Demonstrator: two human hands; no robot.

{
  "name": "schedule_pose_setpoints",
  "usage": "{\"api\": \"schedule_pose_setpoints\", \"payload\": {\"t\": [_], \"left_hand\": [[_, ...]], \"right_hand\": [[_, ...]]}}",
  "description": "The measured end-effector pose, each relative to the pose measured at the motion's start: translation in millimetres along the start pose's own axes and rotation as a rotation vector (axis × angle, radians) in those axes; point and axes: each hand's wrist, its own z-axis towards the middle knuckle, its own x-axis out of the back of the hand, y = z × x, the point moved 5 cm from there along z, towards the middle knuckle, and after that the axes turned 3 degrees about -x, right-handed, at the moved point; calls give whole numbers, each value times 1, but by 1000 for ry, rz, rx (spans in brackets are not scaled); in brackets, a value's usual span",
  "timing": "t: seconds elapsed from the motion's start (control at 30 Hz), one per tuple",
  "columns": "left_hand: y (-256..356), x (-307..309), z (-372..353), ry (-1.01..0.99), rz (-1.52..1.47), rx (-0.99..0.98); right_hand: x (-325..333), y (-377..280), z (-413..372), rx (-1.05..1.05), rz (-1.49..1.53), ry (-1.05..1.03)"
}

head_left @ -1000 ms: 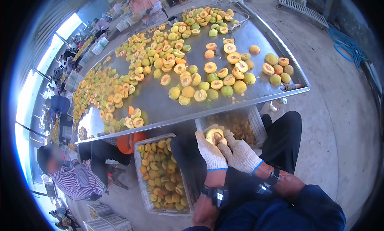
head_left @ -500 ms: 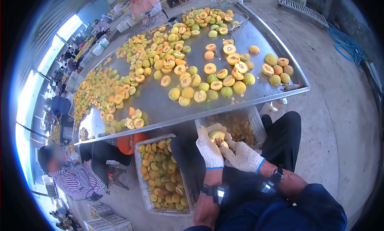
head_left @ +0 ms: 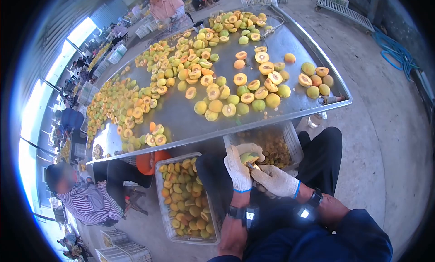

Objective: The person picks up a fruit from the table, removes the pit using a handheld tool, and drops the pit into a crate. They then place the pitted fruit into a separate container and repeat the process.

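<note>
In front of my lap, my left hand (head_left: 236, 169) in a white knit glove is closed around a greenish-yellow peach half (head_left: 248, 158). My right hand (head_left: 276, 179), gloved the same way, is closed on a small tool with a metal end (head_left: 254, 167), its handle mostly hidden by the fingers. The metal end meets the near side of the peach half. Below and beyond the hands stands a white crate (head_left: 297, 149) with brownish scraps in it.
A metal table (head_left: 217, 130) bears many peaches, mostly halved. A tool (head_left: 333, 99) lies at its right corner. Left of my legs is a crate of peach halves (head_left: 188, 198), near an orange container (head_left: 146, 163). A person in stripes (head_left: 90, 203) sits at left; another (head_left: 167, 8) works across the table.
The peach half has turned in my left hand, so more of its greenish skin shows. My right hand has shifted slightly, and the tool's metal end is now visible. The view has shifted slightly.
</note>
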Motion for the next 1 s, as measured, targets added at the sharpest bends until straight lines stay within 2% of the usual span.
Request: {"api": "schedule_pose_setpoints", "payload": {"t": [0.13, 0.2, 0.23, 0.3, 0.33, 0.4, 0.53, 0.6, 0.73, 0.8, 0.83, 0.9, 0.97, 1.0], "left_hand": [[1, -1, -1, -89, -11, -22], [-3, -2, -1, -61, -21, 3], [-5, -2, -1, -32, -32, 26], [-2, -5, 1, -42, -5, 33], [-2, -6, 0, -47, 25, 44], [1, -10, 0, -88, 70, 19], [1, -11, 0, -178, 85, -16], [-5, -11, -2, -153, 34, -22], [-5, -15, -7, -34, 24, -47], [-5, -15, -8, -30, 18, -19], [-6, -15, -9, -25, 11, 11], [-6, -14, -7, -51, 37, 23], [-2, -12, -6, -72, 64, 32], [5, -16, -7, -139, 132, -25]], "right_hand": [[4, 10, 6, 3, 26, -50], [10, 12, 15, 429, -220, 156], [12, 20, 23, 429, -220, 157], [14, 11, 22, 662, -305, 228], [21, 12, 18, 661, -302, 230], [17, 17, 5, -50, 160, -170], [15, 16, 3, -39, 131, -140], [20, 6, 5, 402, -229, 114], [25, 1, 2, 447, -377, 152], [26, -2, -4, 71, -258, 24], [29, -2, -4, 72, -257, 26], [33, -9, -4, 293, -495, 45], [31, -5, -1, 291, -408, 12], [30, -4, -1, 288, -321, -21]]}}
